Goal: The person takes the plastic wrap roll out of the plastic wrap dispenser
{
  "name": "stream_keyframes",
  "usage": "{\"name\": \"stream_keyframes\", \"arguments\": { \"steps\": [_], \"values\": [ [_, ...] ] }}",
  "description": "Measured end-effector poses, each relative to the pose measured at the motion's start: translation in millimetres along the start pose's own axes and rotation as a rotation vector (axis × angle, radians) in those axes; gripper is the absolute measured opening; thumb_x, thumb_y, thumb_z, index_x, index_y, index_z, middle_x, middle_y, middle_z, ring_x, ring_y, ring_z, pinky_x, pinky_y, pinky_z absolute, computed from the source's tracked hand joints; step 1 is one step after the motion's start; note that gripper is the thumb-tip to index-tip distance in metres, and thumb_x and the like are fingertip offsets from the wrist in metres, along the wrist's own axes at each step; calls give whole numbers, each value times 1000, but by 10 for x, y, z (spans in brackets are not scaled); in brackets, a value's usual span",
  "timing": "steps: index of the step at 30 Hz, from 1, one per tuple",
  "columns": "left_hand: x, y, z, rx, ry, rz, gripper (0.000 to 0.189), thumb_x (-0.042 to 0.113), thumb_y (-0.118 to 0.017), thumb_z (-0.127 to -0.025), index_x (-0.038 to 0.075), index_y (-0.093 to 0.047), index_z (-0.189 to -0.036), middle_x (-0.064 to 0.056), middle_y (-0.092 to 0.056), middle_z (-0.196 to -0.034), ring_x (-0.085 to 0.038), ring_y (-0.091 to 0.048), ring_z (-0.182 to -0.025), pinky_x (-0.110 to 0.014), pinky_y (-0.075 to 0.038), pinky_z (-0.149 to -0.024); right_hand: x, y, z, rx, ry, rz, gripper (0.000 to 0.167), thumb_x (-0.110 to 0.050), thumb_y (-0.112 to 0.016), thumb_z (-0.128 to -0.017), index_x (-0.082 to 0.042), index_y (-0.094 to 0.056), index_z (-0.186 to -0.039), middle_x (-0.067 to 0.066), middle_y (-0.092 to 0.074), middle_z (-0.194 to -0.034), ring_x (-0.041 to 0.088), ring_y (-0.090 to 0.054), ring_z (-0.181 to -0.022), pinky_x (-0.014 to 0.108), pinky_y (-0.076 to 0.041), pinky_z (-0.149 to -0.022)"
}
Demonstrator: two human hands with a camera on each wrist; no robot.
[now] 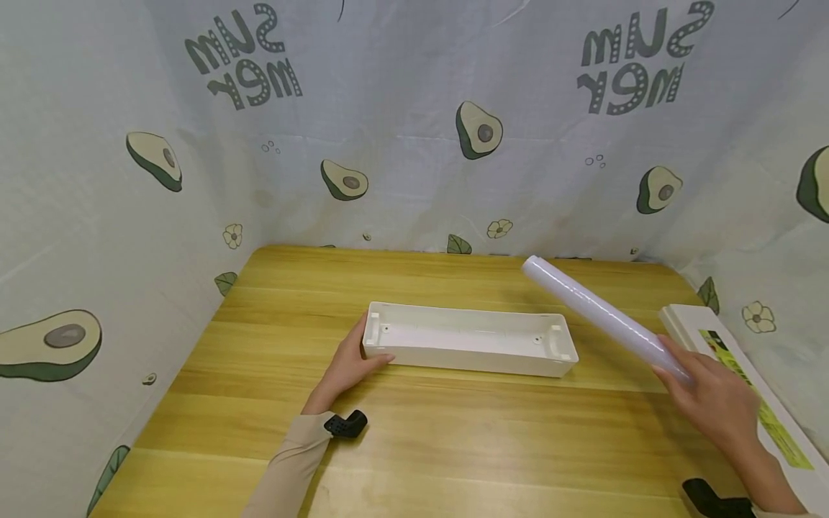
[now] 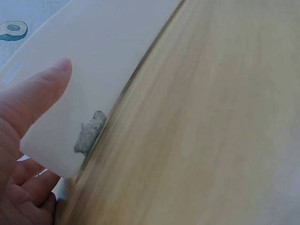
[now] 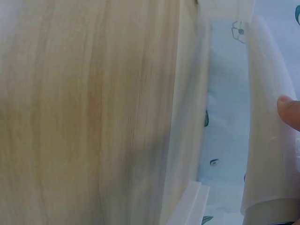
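A long white open-topped plastic box (image 1: 466, 360) lies near the middle of the wooden table. My left hand (image 1: 350, 367) grips its left end, thumb on the front wall and the other fingers round the end. In the left wrist view, a torn grey patch (image 2: 91, 131) shows low on the box wall near that end. My right hand (image 1: 712, 396) holds a translucent whitish roll of film (image 1: 596, 309) by its lower end. The roll is raised and slants up to the left, its far end beyond the box's right end.
A long white carton (image 1: 686, 324) with a yellow-green label lies along the table's right edge, beside my right hand. A white curtain (image 1: 401, 144) with avocado prints surrounds the back and sides of the wooden table (image 1: 453, 446).
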State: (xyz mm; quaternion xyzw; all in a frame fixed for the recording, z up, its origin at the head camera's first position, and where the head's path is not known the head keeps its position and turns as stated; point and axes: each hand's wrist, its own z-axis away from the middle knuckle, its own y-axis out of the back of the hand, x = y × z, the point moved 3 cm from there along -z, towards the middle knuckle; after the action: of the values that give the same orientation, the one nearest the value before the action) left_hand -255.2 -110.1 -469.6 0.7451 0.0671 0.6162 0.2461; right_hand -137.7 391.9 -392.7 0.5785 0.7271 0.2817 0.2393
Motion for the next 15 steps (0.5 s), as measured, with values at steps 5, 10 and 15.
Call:
{"name": "stream_keyframes", "arguments": {
  "steps": [5, 10, 15],
  "values": [
    [-9, -7, 10, -8, 5, 3, 98, 29, -76, -78, 19, -14, -152, -6, -28, -155, -25, -25, -144, -48, -25, -116, 22, -3, 29, 34, 20, 2, 73, -72, -27, -88, -21, -56, -131, 25, -66, -82, 39, -52, -51, 30, -25, -38],
    [-17, -10, 4, -6, 1, 10, 97, 29, -76, -78, 20, -14, -152, -6, -28, -155, -25, -25, -144, -47, -24, -116, 32, 7, 73, 13, 10, 9, 72, -71, -27, -89, -20, -56, -131, 26, -66, -82, 39, -51, -51, 30, -24, -37],
    [-19, -4, -5, -6, -4, 14, 98, 29, -76, -78, 21, -13, -152, -5, -28, -155, -25, -25, -144, -47, -24, -117, 41, 20, 105, -3, -11, 13, 71, -71, -27, -89, -22, -54, -133, 26, -65, -82, 40, -52, -53, 28, -23, -37]
  ]
}}
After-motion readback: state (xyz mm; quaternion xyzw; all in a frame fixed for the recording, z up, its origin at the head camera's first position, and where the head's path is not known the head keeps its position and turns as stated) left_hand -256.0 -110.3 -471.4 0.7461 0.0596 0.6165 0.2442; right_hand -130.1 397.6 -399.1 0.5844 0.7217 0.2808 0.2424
